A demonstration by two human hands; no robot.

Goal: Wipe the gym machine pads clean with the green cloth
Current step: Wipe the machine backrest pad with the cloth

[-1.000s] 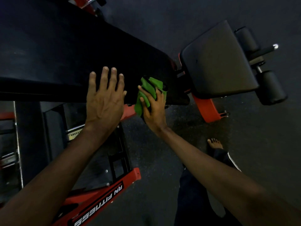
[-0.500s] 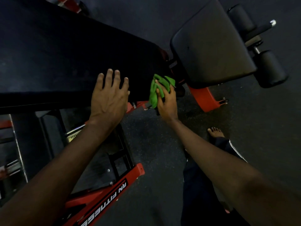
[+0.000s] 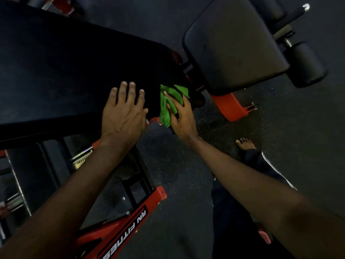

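Note:
A long black bench pad [image 3: 71, 68] fills the upper left. My left hand [image 3: 124, 116] lies flat on its near edge with the fingers spread. Just to the right, my right hand [image 3: 182, 116] grips the crumpled green cloth [image 3: 169, 103] and holds it against the pad's near right corner. The cloth bunches over and between my fingers. A second, smaller black seat pad [image 3: 235, 43] stands apart at the upper right.
Two black foam rollers [image 3: 306, 66] on a metal bar stick out past the seat pad. The red and black machine frame [image 3: 119, 228] runs under the bench at the lower left. My bare foot [image 3: 244, 143] stands on the dark rubber floor.
My right hand has slid the cloth along the pad's near edge toward its right corner. The left hand has stayed flat on the pad, while the view shifted slightly.

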